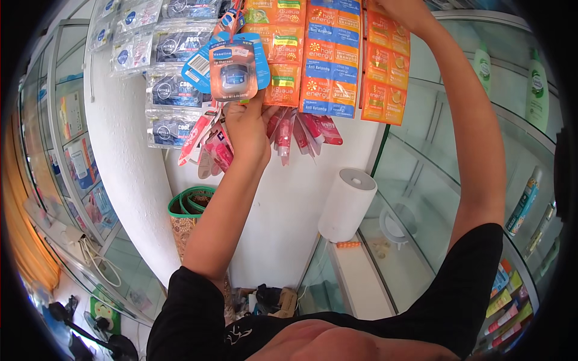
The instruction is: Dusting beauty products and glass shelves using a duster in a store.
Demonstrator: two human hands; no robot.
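Note:
My left hand (248, 119) is raised among the hanging goods, its fingers partly hidden behind a Vaseline lip therapy blister pack (233, 72) and orange sachets; what it grips does not show. Pink carded lip products (284, 135) hang beside it on both sides. My right arm reaches up to the top edge, where part of my right hand (402, 11) shows near a strip of orange shampoo sachets (384, 85); its fingers are cut off or hidden. Between the hands hangs an orange and blue strip of hair energy shampoo sachets (332, 67). Nivea Men sachets (174, 90) hang at the left.
Glass shelves (515, 113) with green bottles (537, 90) stand at the right. A white cylindrical container (347, 205) is on a ledge below. A patterned bag with green trim (183, 225) stands by the white wall. A glass cabinet (81, 135) is at the left.

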